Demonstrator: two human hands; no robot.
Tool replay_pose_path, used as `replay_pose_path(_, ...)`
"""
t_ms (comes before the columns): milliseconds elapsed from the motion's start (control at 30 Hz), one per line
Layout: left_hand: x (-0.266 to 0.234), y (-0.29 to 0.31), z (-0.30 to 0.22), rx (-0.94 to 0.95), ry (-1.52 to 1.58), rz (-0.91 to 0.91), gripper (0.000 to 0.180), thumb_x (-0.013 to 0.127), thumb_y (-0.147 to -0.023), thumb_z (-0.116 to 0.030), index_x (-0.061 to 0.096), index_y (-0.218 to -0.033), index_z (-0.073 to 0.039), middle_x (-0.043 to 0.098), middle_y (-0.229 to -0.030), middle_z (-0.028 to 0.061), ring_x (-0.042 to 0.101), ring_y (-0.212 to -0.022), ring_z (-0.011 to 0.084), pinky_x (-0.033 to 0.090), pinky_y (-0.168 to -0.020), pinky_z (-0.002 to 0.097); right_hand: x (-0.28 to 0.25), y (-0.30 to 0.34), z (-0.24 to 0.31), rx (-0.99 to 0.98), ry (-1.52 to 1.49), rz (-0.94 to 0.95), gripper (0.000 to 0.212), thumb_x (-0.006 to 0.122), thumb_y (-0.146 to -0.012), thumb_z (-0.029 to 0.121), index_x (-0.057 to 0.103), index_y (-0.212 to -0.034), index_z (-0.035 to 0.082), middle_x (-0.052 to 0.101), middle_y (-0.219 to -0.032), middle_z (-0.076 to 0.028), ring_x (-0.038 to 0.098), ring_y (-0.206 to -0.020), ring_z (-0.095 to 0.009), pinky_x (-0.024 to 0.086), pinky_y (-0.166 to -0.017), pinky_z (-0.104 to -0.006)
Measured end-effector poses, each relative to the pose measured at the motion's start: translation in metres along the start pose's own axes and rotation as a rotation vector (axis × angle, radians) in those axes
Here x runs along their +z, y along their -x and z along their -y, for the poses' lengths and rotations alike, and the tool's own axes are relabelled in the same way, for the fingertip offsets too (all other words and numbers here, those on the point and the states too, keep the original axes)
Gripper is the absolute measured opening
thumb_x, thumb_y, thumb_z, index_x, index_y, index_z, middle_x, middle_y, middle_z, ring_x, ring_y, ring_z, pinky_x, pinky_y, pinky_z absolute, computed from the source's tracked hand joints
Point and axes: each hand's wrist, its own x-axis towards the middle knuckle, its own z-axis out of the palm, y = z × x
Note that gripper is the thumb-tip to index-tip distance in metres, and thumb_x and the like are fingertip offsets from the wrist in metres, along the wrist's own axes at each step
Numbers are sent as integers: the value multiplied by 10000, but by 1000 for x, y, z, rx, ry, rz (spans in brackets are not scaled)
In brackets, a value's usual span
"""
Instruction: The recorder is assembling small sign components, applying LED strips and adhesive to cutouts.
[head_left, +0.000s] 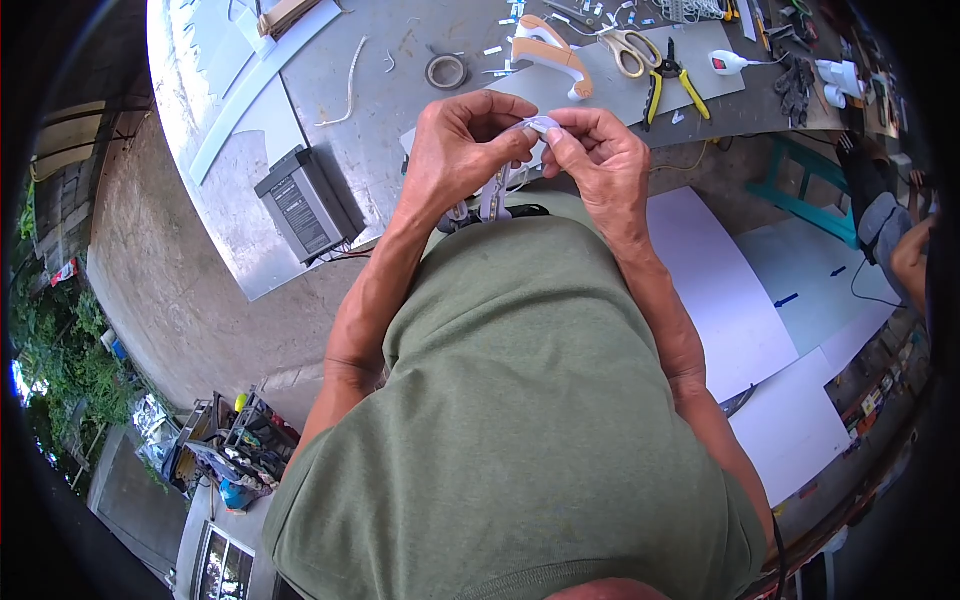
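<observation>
Close to the table edge, both hands meet in front of me around a pale, see-through strip that looks like an LED strip [541, 125]. The thumb and fingers of my left hand [458, 148] pinch it from one side. From the other side, my right hand [606, 168] pinches it between thumb and forefinger. A length of the strip with small yellowish spots hangs below the left hand, near my waist. My fingers cover much of the piece between them, so its end cannot be made out.
On the metal table [400, 80] lie a tape roll [446, 71], tan-and-white handle [556, 52], scissors [630, 52], yellow-and-black wire strippers [673, 85], white bottle [728, 62] and dark power supply box [308, 205]. White sheets [715, 290], a teal stool [795, 185] and another person [890, 235] are at right.
</observation>
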Motion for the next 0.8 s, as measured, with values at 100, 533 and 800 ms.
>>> replay_pose_path(100,-2,0,-1,-18,26,43,267,774,-830,-82,714,-1051,54,734,-851,116,683,-723,130,575,-699,267,0,-1,-1,-9,-6,-2,180,687,-920,53,662,-1068,-47,707,-852,-80,668,-718,-87,576,-633,-225)
replay_pose_path(533,-5,-4,-3,-49,-37,78,301,794,-850,-187,728,-1018,53,716,-815,97,643,-663,114,522,-625,252,1,-4,0,-12,14,-4,184,688,-920,64,668,-1066,-45,707,-856,-72,665,-729,-76,579,-639,-225)
replay_pose_path(800,-5,-6,1,-37,-13,86,280,791,-852,-175,727,-1012,46,709,-815,81,630,-673,99,495,-606,235,3,-3,4,-5,16,-6,175,681,-924,59,670,-1067,-42,706,-845,-66,664,-733,-76,576,-652,-222)
